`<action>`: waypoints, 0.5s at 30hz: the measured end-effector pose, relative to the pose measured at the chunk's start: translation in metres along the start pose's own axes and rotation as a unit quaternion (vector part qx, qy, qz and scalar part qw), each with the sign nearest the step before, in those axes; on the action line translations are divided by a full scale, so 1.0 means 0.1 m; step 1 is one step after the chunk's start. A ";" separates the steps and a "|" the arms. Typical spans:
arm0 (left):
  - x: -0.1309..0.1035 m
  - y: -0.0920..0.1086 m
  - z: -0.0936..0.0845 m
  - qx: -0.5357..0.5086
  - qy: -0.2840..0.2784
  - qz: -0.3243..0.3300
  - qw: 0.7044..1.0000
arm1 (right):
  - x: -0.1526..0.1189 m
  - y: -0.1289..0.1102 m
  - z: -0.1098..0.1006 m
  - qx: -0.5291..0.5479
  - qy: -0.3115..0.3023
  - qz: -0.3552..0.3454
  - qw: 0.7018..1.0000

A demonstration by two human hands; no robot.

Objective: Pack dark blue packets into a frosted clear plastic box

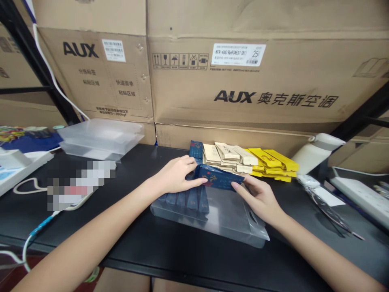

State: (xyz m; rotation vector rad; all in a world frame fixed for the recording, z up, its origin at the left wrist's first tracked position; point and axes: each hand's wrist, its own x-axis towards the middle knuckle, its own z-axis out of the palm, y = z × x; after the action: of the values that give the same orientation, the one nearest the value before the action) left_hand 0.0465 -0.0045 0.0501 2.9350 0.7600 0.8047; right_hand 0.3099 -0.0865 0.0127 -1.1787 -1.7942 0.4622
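Note:
A dark blue packet [220, 177] with gold lettering is held level between my two hands. My left hand [180, 174] pinches its left end, with the thumb along its front. At the packet's right end, my right hand [258, 196] grips with thumb and fingers. Below them a clear plastic box [231, 219] lies on the black table, with several blue packets [185, 200] standing in a row in its left part. Behind my left hand is another blue packet [196, 149]. Stacks of cream packets [229, 156] and yellow packets [273, 162] lie just beyond.
Clear plastic boxes [100, 136] are stacked at the back left. A phone [82, 184] with a cable lies on the left. To the right are a white bottle [317, 152], glasses [330, 213] and a power strip [360, 194]. Cardboard boxes [188, 89] form the back wall.

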 end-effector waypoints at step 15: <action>0.00 0.00 0.00 -0.011 0.010 0.004 1.000 | 0.01 -0.06 -0.02 -0.047 -0.018 -0.028 0.998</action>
State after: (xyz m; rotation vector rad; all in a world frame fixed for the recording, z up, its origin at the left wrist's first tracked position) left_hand 0.0467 -0.0041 0.0504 2.9171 0.7357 0.8397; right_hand 0.3084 -0.0889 0.0186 -1.1869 -1.8931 0.3716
